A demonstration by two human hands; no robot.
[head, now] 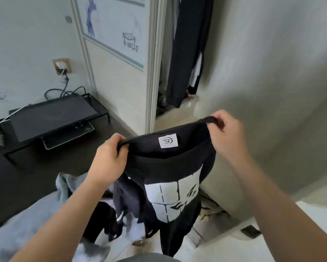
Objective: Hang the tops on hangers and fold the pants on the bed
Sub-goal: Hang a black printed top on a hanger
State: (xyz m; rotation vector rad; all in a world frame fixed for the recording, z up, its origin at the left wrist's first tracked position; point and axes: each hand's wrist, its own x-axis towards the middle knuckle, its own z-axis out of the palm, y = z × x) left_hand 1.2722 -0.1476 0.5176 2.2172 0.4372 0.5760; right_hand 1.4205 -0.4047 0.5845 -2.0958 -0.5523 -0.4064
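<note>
- Head view, item one: black knitted top with a white block print on its front (170, 167). It is held up in the air in front of the person, the neckline stretched open and the body hanging straight down over the heap below.
- Square white woven label (168, 140): sewn inside the back of the neck and facing the person.
- Left hand (109, 157): fingers curled round the left side of the neckband, gripping it.
- Right hand (228, 133): pinching the right side of the neckband, raised slightly higher than the left.
- Handling, as a judgement: soft, limp and light, with no slip to it. The neckband looks stretchy, so a hard pull could distort it. The shoulder seams just outside the collar look the better hold for feeding in a hanger.
- Hanger: none shows here.
- Mixed heap of dark and pale clothes (119, 205): lies below the top on the pale grey bedding (26, 229).
- Long dark garments on a rail (189, 53): hang in the open wardrobe beyond the top.
- Flat black screen on a wire stand (51, 118): sits on the dark desk (45, 167), well apart to the left.
</note>
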